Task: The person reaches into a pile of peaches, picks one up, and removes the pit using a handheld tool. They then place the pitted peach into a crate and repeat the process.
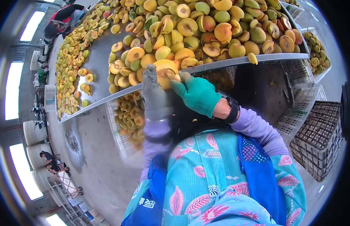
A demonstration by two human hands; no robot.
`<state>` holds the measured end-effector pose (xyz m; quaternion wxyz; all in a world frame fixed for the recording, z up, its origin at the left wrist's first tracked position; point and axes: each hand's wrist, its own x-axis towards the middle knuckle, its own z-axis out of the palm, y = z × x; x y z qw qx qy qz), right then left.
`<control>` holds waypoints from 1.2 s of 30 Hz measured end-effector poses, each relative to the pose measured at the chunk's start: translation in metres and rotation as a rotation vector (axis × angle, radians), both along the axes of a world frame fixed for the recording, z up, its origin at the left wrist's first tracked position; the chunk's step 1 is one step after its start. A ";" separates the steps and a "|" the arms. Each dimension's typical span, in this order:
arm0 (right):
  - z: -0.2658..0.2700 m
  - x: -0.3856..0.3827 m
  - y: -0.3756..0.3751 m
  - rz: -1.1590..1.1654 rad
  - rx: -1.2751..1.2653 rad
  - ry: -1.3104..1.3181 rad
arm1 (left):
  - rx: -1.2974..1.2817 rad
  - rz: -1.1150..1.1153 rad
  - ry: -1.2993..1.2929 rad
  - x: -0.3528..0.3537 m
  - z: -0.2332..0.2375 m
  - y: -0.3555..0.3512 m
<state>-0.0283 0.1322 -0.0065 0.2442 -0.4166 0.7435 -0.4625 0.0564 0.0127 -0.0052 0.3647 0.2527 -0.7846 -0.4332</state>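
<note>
- The right hand in a green knitted glove point(196, 95) has its grip clamped on the lower right edge of a large yellow-orange fruit half point(165, 71), thumb and finger pinched together there.
- The left hand in a soiled grey glove point(155, 96) touches the fruit half's left side; it is blurred and partly hidden, so I cannot tell whether its grip is closed.
- The fruit half is between the two hands, just at the near edge of a long bench with a silver metal rim point(273, 57), its hollowed cut face turned up.
- Beyond it lies a deep heap of whole and halved yellow, green and orange fruit point(227, 34); a thinner spread of cut fruit point(75, 67) lies to the left.
- A small yellow piece point(252, 58) rests on the rim, right of the hands.
- Below the bench, near the left forearm, a white perforated plastic crate point(122, 145) holds fruit halves.
- To the right stand a white crate of greenish fruit point(322, 77) and a dark-stained lattice crate point(316, 139).
- A person in dark and red clothing point(63, 19) bends at the bench's far left.
</note>
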 end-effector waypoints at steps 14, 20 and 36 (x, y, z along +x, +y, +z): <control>-0.010 0.008 -0.009 -0.038 -0.181 -0.428 | 0.323 0.013 0.279 -0.021 -0.002 0.010; -0.022 0.011 -0.012 -0.099 -0.157 -0.355 | 0.766 -0.060 0.314 -0.022 -0.021 -0.010; -0.003 0.008 0.002 0.481 -0.228 -2.036 | 0.906 -0.188 0.373 -0.018 -0.020 0.005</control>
